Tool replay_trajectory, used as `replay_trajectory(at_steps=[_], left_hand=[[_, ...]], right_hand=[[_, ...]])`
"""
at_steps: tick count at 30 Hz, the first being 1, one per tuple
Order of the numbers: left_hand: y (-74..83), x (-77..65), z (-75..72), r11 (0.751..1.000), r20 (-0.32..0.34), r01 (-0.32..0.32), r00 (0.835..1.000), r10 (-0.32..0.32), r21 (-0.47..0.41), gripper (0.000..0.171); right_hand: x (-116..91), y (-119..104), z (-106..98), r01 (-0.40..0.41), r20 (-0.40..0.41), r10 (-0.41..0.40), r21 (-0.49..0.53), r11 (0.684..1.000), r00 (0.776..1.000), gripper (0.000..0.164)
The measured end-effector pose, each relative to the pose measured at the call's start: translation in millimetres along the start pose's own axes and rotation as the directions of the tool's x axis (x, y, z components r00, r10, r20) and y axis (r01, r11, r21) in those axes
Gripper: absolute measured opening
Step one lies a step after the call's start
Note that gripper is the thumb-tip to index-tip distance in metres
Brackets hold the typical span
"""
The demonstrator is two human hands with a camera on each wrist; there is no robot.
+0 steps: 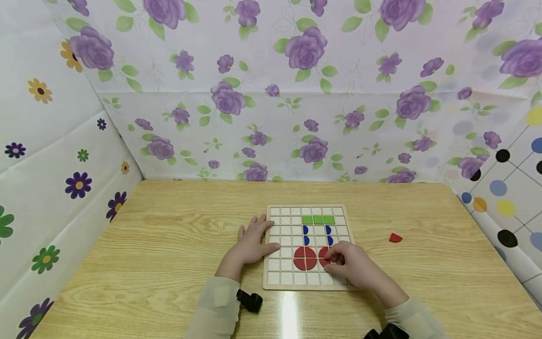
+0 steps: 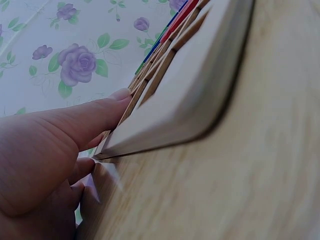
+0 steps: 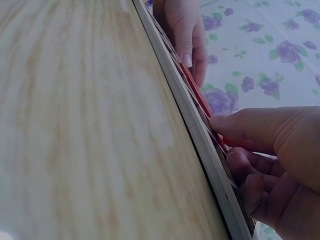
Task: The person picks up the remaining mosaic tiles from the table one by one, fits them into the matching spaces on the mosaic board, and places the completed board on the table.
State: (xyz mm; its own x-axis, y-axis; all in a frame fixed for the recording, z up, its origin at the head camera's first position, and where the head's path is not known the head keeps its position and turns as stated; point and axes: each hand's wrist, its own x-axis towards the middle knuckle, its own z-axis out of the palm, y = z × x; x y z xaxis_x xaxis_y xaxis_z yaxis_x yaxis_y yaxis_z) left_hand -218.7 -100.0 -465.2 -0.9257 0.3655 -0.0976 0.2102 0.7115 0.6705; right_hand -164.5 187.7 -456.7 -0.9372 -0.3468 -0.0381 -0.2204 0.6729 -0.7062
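Observation:
A square wooden grid board [image 1: 274,278] lies on the table. Three green squares [image 1: 318,220] form a row near its top, with small blue half-circles [image 1: 330,240] in two columns below. Red quarter pieces make up a full red circle [image 1: 305,258]; beside it is a partial red circle [image 1: 323,253]. My right hand [image 1: 353,264] pinches a red quarter-circle piece [image 3: 231,143] between thumb and fingers, low over that partial circle and partly hiding it. My left hand [image 1: 251,242] rests on the board's left edge, its thumb [image 2: 120,95] lying on the rim.
One loose red quarter-circle [image 1: 395,238] lies on the wooden table [image 1: 182,235] to the right of the board. Flowered cloth [image 1: 254,117] hangs behind the table, and patterned cloths flank it on both sides. A black wrist camera [image 1: 251,300] sits on the left sleeve.

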Motion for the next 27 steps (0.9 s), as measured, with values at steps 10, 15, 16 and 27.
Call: replay_trajectory(at_steps=[10,15,16,27], left_hand=[[0.9,-0.9,-0.2,1.000,0.000,0.005,1.000,-0.005,0.009,0.068],[0.4,-0.6,0.4,1.000,-0.001,0.003,1.000,-0.003,0.008,0.069],[0.3,-0.5,0.5,1.000,-0.002,0.003,1.000,-0.003,0.008,0.069],[-0.1,-0.1,0.2,1.000,0.000,0.003,1.000,-0.003,0.002,0.069]], right_hand=[[-1.6,3.5,-4.6,0.012,0.001,-0.012,0.059,0.998,1.000,0.013],[-2.5,7.0,-11.1,0.008,0.001,-0.008,0.080,0.997,1.000,0.015],[-2.9,7.5,-12.6,0.006,0.000,-0.006,0.080,0.997,1.000,0.015],[-3.3,17.5,-26.1,0.003,-0.057,0.001,0.061,0.998,0.998,0.016]])
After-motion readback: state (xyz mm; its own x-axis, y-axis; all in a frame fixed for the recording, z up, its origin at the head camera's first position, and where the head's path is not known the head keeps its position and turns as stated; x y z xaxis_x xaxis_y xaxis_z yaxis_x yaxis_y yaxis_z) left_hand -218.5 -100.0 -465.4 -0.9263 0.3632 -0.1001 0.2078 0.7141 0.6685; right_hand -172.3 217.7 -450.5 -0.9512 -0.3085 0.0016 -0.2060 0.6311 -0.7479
